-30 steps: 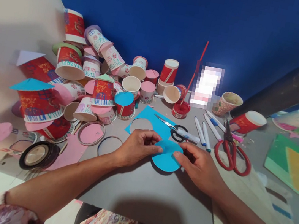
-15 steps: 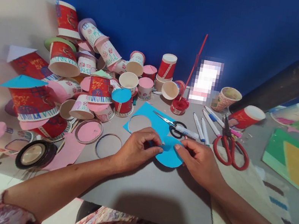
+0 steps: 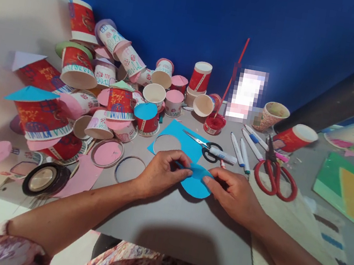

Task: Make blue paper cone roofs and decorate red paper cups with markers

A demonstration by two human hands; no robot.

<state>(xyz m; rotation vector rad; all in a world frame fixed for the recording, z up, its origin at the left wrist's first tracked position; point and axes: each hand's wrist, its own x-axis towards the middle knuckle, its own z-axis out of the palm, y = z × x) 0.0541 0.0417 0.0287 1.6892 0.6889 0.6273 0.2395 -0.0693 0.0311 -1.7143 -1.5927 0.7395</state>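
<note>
Between my two hands is a round piece of blue paper, held just above the table. My left hand pinches its left edge between thumb and fingers. On the other side my right hand grips the right edge, thumb on top. Just behind the hands lies a blue paper sheet with a round hole cut in it. Black-handled scissors rest partly over that sheet, with a white marker across their handles.
Decorated paper cups pile up on the left beside a tape roll. At the back stands a red paint jar holding a brush. Red-handled scissors and several markers lie right. A stained cloth covers the right side.
The blue paper circle has shifted slightly left and turned a little between my fingers. Both hands keep their hold on it. The whole view has moved slightly.
</note>
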